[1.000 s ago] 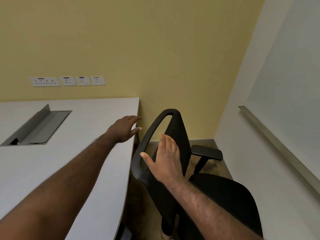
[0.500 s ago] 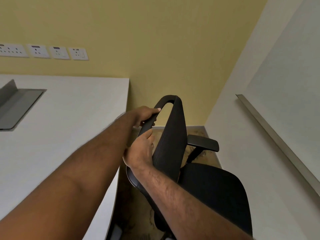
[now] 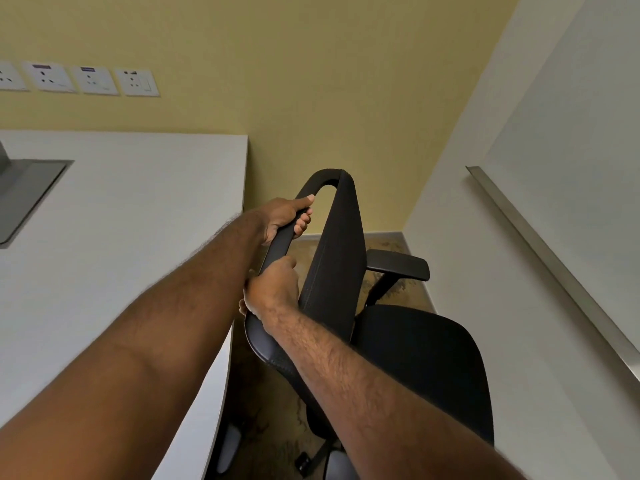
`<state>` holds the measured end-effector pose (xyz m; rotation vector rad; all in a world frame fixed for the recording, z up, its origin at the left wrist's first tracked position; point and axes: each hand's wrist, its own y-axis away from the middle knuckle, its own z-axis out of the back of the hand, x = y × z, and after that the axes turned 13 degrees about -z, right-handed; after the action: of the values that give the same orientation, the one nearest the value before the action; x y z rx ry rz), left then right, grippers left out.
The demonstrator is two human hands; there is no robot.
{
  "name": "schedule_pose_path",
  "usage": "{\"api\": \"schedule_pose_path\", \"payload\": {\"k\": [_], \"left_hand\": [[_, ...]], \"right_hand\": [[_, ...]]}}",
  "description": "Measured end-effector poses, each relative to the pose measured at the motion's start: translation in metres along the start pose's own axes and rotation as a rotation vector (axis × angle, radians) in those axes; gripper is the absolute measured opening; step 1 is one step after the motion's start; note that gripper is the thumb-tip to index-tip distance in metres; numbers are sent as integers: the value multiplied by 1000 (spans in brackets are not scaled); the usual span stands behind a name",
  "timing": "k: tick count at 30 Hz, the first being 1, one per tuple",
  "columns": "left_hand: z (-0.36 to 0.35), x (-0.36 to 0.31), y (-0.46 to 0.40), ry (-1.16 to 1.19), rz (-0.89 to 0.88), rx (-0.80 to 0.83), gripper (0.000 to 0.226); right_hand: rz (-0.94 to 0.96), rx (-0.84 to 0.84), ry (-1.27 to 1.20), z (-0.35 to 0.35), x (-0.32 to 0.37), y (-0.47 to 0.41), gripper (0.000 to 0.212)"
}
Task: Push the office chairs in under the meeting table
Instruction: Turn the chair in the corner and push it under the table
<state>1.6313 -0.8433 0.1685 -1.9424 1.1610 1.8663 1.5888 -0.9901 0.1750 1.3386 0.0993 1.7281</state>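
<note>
White table (image 3: 121, 237) meets yellow wall (image 3: 311, 81).

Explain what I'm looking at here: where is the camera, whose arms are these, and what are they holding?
The camera sits on a person's head, looking forward and down, so the two bare arms are the wearer's own. There is no machine. The left hand grips the frame of a black office chair near the top of its backrest; the right hand grips the same frame lower down. The chair stands beside the white meeting table, with its seat out in the open, not under it. A grey hatch is set into the tabletop, and sockets line the yellow wall.
</note>
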Motion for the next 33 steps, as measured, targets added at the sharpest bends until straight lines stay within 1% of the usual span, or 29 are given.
{"api": "schedule_pose_path", "payload": {"k": [3,6,14,16,19,22,25,28,33], "left_hand": [[-1,6,11,-48,-52,-40,34],[-1,15,28,-71,-104,-95,35],[-17,46,95,28,-149,-311,46],[-25,56,115,-19,-188,-389,49],[-40,72,144,-180,-245,-533,53],[-55,88,168,-232,-258,-659,54],[-70,105,189,-208,-251,-740,54],[-85,119,210,-176,-256,-802,54],[-119,138,242,-134,-299,-905,52]], "right_hand": [[29,-9,75,0,-8,9,44],[61,19,139,2,-20,21,43],[114,105,251,27,-66,70,39],[128,128,296,37,-81,84,37],[160,130,364,52,-104,105,37],[196,126,441,68,-126,124,42],[242,113,529,85,-146,141,44],[290,102,629,103,-165,155,37],[355,73,737,133,-196,172,33]]}}
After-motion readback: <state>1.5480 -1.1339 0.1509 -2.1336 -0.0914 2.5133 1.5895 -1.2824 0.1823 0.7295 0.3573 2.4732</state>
